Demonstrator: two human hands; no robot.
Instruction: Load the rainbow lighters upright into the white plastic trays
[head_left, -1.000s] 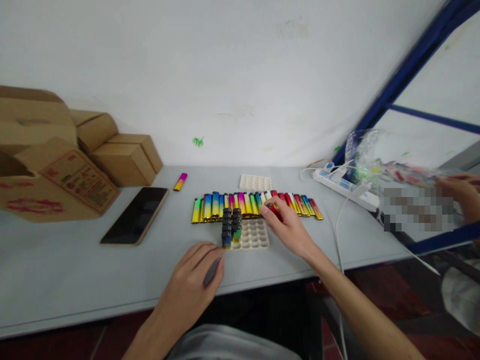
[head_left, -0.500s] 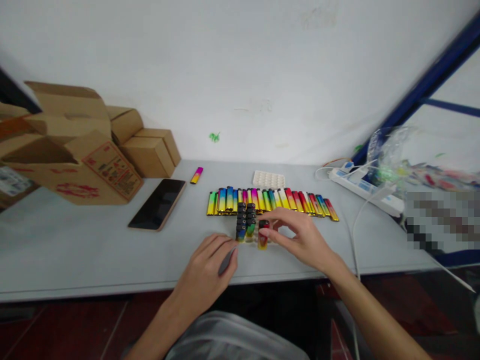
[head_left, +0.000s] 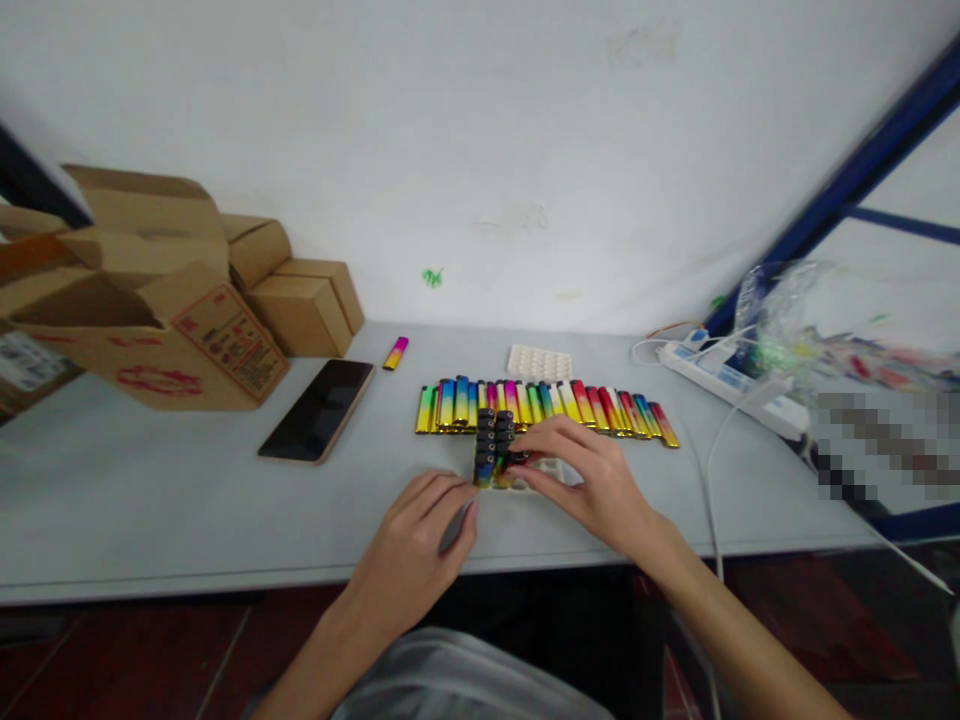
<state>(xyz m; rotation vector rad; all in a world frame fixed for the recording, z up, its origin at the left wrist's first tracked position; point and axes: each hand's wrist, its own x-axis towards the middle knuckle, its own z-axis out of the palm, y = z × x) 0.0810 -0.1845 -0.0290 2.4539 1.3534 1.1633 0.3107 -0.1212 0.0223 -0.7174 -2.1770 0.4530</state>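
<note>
A pale tray (head_left: 556, 468) with round pockets lies near the table's front. Two columns of lighters (head_left: 486, 448) with black tops stand upright in its left part. My right hand (head_left: 581, 470) reaches over the tray, thumb and fingers pinching a red lighter (head_left: 517, 459) with a dark top beside the second column. My fingers partly hide that lighter, so I cannot tell whether it is seated in a pocket. At the tray's front left corner, my left hand (head_left: 427, 520) rests with bent fingers, thumb apart, and fingertips at the edge.
Behind the tray, a long row of shiny multicoloured lighters (head_left: 600, 405) lies side by side. Farther back are a second white tray (head_left: 539, 362) and a single pink-yellow lighter (head_left: 395, 353). A phone (head_left: 317, 410) and cardboard boxes (head_left: 195, 345) occupy the left; a power strip (head_left: 739, 385) with cables lies right.
My right hand has moved left with the red lighter, bringing it from the tray's front middle to beside the second column. My left hand has stayed at the tray corner.
</note>
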